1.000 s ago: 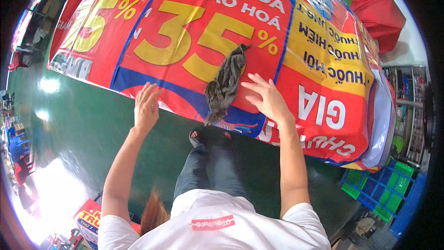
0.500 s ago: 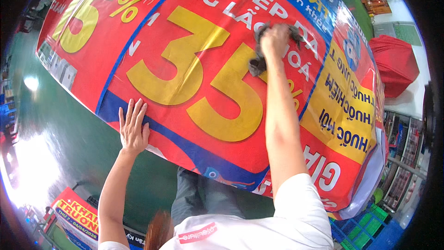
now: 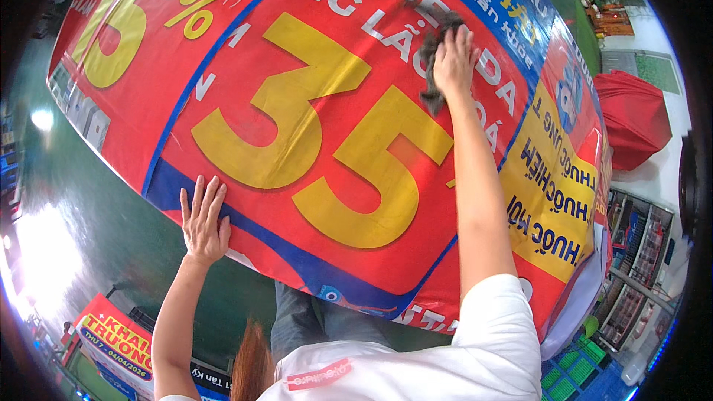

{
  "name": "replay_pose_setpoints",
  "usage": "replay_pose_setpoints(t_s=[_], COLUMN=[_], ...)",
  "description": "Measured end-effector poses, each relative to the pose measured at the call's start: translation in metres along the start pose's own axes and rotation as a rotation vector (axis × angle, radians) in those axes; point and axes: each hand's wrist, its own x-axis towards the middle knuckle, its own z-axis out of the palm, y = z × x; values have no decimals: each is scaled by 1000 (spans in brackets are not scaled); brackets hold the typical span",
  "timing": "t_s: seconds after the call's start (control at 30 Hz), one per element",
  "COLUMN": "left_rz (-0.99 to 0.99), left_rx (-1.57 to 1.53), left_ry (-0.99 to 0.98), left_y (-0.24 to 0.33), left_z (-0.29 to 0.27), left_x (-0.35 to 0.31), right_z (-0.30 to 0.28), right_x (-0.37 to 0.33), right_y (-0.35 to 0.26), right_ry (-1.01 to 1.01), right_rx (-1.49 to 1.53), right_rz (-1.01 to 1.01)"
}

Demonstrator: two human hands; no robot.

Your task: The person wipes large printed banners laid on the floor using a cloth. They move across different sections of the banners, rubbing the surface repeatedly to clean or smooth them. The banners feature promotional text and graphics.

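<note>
Crumpled dark-grey cloth (image 3: 431, 53) under flattened right hand (image 3: 455, 64), on glossy, creased banner (image 3: 343, 145).

Shirt (image 3: 416, 370): white fabric is worn
Right sleeve (image 3: 499, 312): cut short, in matching white
Chest mark (image 3: 319, 375): a reddish-pink rectangle is printed with pale lettering
Trousers (image 3: 295, 319): blue-grey denim is worn
</note>
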Motion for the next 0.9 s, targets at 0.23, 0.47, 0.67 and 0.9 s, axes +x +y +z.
replay_pose_setpoints(t_s=[0.23,0.47,0.67,0.9], left_rz=[-10,4,5,0], left_rx=[-5,40,25,-15], left_ry=[-5,-17,-3,-30], left_y=[3,2,6,-1], left_z=[-2,1,-4,-4], left_x=[0,0,-1,-2], right_z=[-158,-102,-40,-118], right_x=[-169,-153,-7,-184], right_y=[-190,-109,-96,-304], right_ry=[-476,-239,45,-370], right_rx=[549,51,86,551], right_rz=[-138,-425,182,-505])
